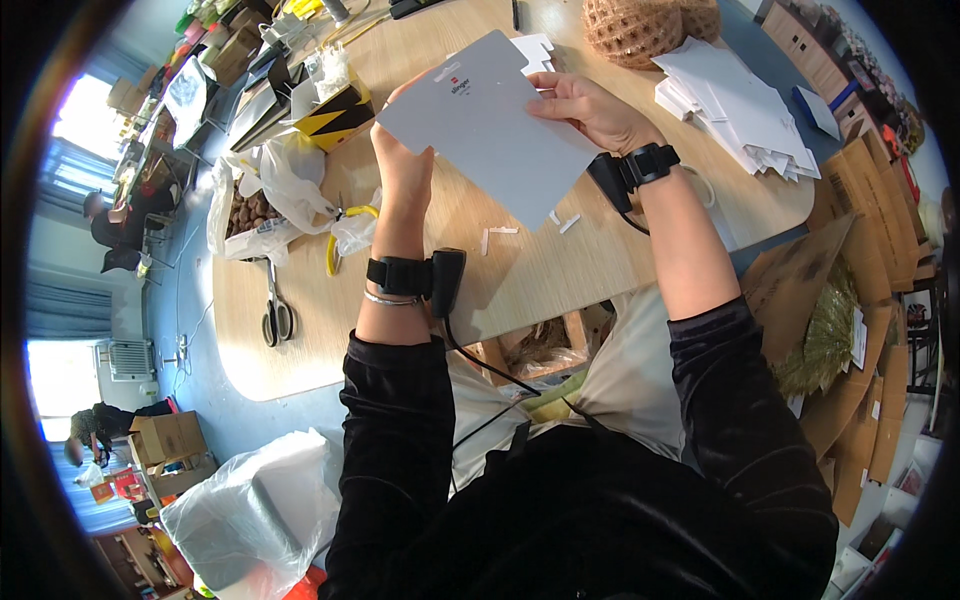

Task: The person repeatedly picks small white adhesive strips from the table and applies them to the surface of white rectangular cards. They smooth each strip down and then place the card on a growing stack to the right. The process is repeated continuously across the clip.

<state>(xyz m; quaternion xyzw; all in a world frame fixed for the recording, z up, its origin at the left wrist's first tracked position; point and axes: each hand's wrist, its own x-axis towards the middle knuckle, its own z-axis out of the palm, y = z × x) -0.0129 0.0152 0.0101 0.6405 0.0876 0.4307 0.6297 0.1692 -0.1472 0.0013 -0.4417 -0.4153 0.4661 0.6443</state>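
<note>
A flat grey-white card [491,127] with a hang slot and small printing is held up above the wooden table [322,315]. My left hand [405,142] grips its left edge, with the fingers partly hidden behind it. At the upper right edge, my right hand [581,109] pinches the card between thumb and fingers. Small white cut strips [499,231] lie on the table below the card. More white card pieces [536,52] show behind it. Black-handled scissors [276,311] and yellow-handled pliers [337,232] lie to the left.
A stack of white cards [735,105] and a woven brown ball [634,30] sit at the right. On the left are a plastic bag [289,180] over brown round pieces and a yellow-black box [337,116]. Cardboard [795,285] stands beside the table. Two people are at the far left.
</note>
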